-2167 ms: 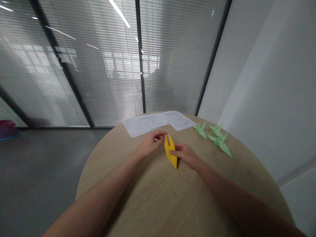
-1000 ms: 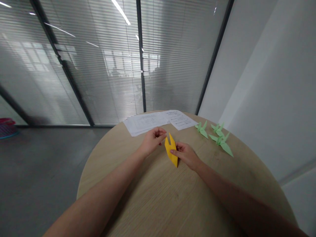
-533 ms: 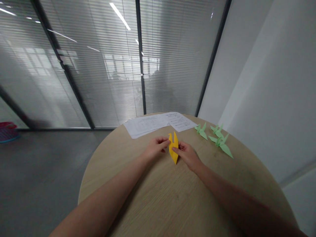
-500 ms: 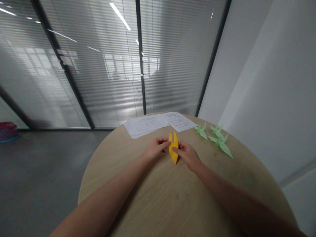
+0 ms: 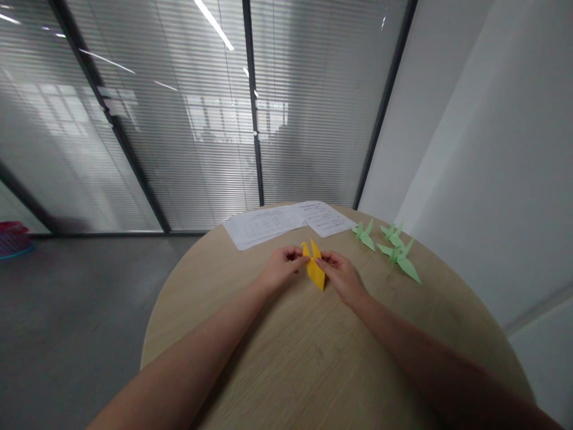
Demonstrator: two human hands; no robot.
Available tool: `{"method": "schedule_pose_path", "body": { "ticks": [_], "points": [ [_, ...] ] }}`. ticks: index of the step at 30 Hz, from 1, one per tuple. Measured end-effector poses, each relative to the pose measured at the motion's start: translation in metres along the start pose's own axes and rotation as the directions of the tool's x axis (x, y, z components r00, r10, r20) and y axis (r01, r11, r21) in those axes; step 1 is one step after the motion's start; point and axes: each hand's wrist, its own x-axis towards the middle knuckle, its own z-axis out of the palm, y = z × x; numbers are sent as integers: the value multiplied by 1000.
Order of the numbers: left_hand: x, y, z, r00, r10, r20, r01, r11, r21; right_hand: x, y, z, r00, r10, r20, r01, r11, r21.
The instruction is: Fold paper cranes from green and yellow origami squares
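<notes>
A folded yellow paper piece (image 5: 316, 270) with two pointed tips at its far end stands just above the round wooden table (image 5: 313, 358). My left hand (image 5: 282, 269) pinches its left tip with thumb and fingers. My right hand (image 5: 342, 276) pinches the right tip, fingers closed on the paper. Both hands meet at the far middle of the table.
Three green paper cranes (image 5: 394, 249) lie at the table's far right. White printed sheets (image 5: 286, 221) lie at the far edge. Glass walls with blinds stand behind, a white wall is close on the right, and a pink basket (image 5: 13, 236) sits on the floor at left.
My left hand came in from beside the yellow piece and took hold of its left tip. My right hand slid up from the middle of the piece to the right tip.
</notes>
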Motion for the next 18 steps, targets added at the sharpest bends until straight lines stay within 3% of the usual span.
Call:
{"method": "schedule_pose_path", "body": {
  "ticks": [5, 18],
  "points": [
    [-1, -1, 5, 998, 57, 9, -58, 995, 81, 0, 2, -1, 998, -22, -59, 20, 999, -30],
    [3, -6, 2, 984, 91, -151, -73, 990, 119, 6, 8, -8, 961, -200, -189, 166, 970, -180]
  ]
}}
